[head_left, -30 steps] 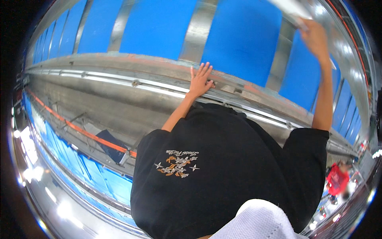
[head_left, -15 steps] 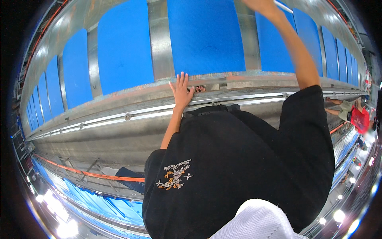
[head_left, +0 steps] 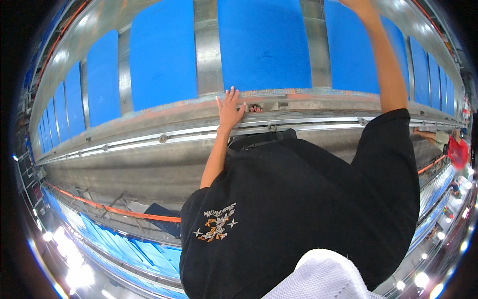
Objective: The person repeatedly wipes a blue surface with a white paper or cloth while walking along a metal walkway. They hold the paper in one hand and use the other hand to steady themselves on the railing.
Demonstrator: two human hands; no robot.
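Flat blue panels, which look like cloth, lie in a row on a long grey table (head_left: 208, 55). My left hand (head_left: 230, 110) is open on the table's near edge, fingers spread, with the tips by the lower left corner of the middle blue panel (head_left: 264, 45). It holds nothing. At the top of the picture my right hand (head_left: 359, 6) reaches over the right blue panel (head_left: 348, 55). The frame's edge cuts off its fingers, so what it may hold is hidden.
A metal rail (head_left: 199, 133) with round fittings runs along the table's near side. Behind me, an orange strip (head_left: 119, 212) borders another table with blue sheets (head_left: 124, 249). A person in red (head_left: 457, 149) stands far right. Small fingertips (head_left: 256, 108) show at a slot in the table's edge.
My right hand has moved slightly up and right, partly out of view. The white stick seen beside it earlier no longer shows. My left hand stays at the edge; the view has shifted slightly.
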